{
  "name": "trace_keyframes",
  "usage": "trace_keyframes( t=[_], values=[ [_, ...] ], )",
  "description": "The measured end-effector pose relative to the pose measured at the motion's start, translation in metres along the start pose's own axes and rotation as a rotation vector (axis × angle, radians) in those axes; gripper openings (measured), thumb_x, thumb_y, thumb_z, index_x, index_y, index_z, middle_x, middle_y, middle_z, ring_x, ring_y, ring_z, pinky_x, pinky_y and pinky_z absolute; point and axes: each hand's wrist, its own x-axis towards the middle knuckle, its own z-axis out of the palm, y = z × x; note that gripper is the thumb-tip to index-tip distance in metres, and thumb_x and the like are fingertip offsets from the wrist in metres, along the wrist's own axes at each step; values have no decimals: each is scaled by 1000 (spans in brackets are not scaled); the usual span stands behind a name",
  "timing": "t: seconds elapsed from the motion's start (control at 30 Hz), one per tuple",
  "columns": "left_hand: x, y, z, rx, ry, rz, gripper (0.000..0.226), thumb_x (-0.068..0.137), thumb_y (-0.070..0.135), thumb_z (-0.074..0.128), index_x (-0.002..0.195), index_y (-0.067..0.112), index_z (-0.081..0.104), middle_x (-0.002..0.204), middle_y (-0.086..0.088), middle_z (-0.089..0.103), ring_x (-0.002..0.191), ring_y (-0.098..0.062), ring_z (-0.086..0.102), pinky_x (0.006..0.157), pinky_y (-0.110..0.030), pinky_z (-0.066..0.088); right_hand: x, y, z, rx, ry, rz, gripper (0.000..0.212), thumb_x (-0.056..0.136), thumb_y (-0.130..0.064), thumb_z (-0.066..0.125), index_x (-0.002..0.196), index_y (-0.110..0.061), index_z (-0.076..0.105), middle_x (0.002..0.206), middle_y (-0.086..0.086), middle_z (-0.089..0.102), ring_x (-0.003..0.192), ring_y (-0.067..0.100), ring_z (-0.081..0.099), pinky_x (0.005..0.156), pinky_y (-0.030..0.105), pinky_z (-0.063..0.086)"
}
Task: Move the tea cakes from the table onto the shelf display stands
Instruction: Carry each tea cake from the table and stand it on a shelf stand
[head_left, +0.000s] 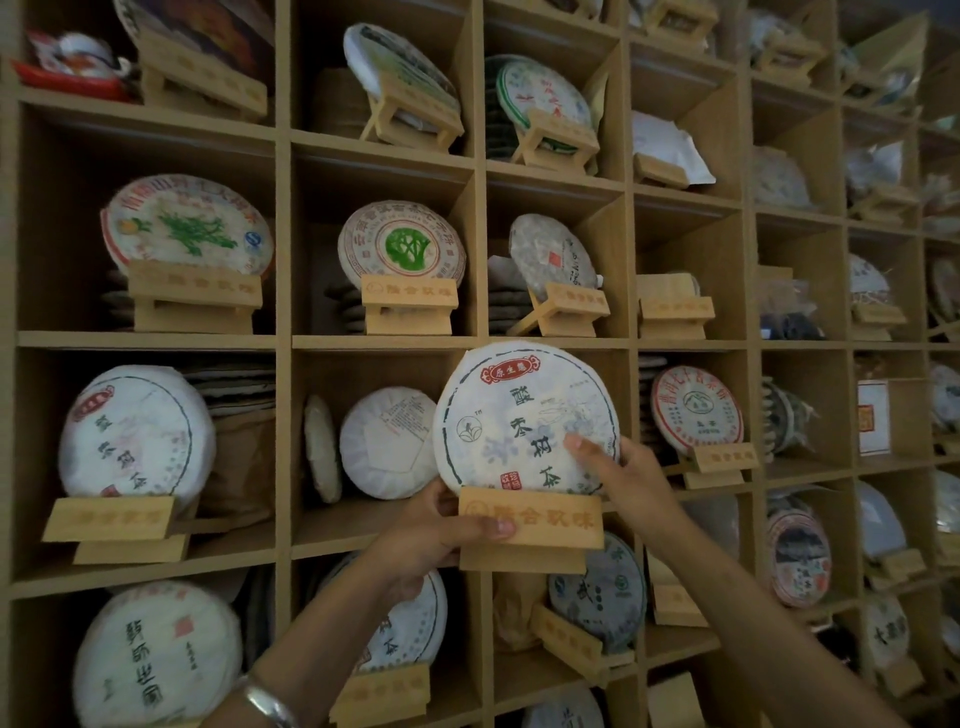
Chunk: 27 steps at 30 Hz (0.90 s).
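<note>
A round tea cake (524, 415) in white paper with a red label and dark characters sits upright on a wooden display stand (532, 525). Both are held up in front of the middle shelf cubby. My left hand (447, 525) grips the stand's left end, thumb across its front board. My right hand (618, 473) holds the cake's lower right edge, thumb pressed on its face. The table is out of view.
A wooden grid shelf (283, 291) fills the view. Most cubbies hold wrapped tea cakes on stands. The cubby behind my hands holds two loose white-wrapped cakes (387, 441). An empty stand (675, 312) sits one row up to the right.
</note>
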Motion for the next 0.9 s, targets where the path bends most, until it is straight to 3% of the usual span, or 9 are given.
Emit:
trace_keyframes(
  t=[0.13, 0.3, 0.37, 0.47, 0.53, 0.63, 0.73, 0.8, 0.9],
  values=[
    [-6, -1, 0, -15, 6, -20, 86, 38, 34, 93, 117, 29, 61, 105, 7, 75, 98, -11, 70, 67, -26, 58, -3, -14, 0, -11, -61, 79, 50, 79, -67, 56, 96, -24, 75, 91, -4, 79, 81, 10, 76, 57, 15, 55],
    [-10, -6, 2, -112, 35, -53, 87, 43, 28, 92, 122, 21, 58, 114, -2, 72, 104, -20, 69, 72, -31, 59, -29, -6, -3, -87, 87, 105, 52, 69, -79, 50, 100, -37, 54, 98, -6, 69, 67, 5, 71, 50, 18, 51],
    [-11, -7, 2, -145, 43, -54, 84, 45, 26, 93, 122, 23, 57, 115, -2, 72, 105, -21, 68, 72, -31, 59, -46, 2, -2, -160, 51, 104, 47, 73, -79, 49, 104, -44, 48, 106, -8, 65, 59, 9, 70, 45, 17, 48],
    [-11, -9, 1, -185, 36, -50, 75, 53, 22, 90, 121, 22, 58, 108, 0, 75, 99, -20, 72, 68, -29, 59, -60, 6, 12, -89, -108, 159, 45, 72, -74, 54, 111, -53, 49, 115, -16, 61, 85, 16, 73, 62, 29, 57],
    [-13, -9, 3, -195, 13, -63, 79, 51, 23, 92, 122, 22, 58, 108, 0, 75, 95, -18, 74, 68, -29, 59, -63, 5, 22, 8, -146, 175, 58, 70, -66, 63, 123, -44, 53, 117, -15, 63, 103, 15, 66, 78, 41, 60],
    [-14, -8, 3, -160, -16, -88, 89, 45, 33, 95, 125, 22, 56, 112, -1, 74, 96, -20, 74, 72, -32, 59, -66, 3, 32, 184, -61, 207, 61, 68, -51, 71, 123, -26, 58, 114, -2, 66, 102, 18, 64, 60, 36, 60],
    [-17, 7, -11, 44, -21, -139, 97, 41, 69, 86, 123, 28, 56, 114, 0, 71, 96, -21, 73, 75, -35, 59, -71, 5, 36, 224, -15, 217, 59, 66, -49, 72, 119, -30, 56, 112, -3, 64, 98, 16, 64, 56, 32, 60],
    [-17, 21, -24, 215, 62, -152, 105, 43, 90, 65, 126, 29, 52, 125, 1, 63, 108, -24, 65, 87, -42, 53, -73, 8, 35, 216, -9, 210, 63, 63, -52, 73, 120, -30, 56, 112, -3, 66, 98, 15, 65, 58, 33, 61],
    [-8, 44, -34, 127, 333, 128, 103, 60, 72, 65, 148, 37, 24, 148, -2, 40, 129, -26, 47, 97, -43, 45, -74, 6, 33, 208, -54, 198, 66, 56, -56, 73, 116, -32, 58, 109, -3, 68, 96, 15, 67, 57, 32, 60]
  ],
)
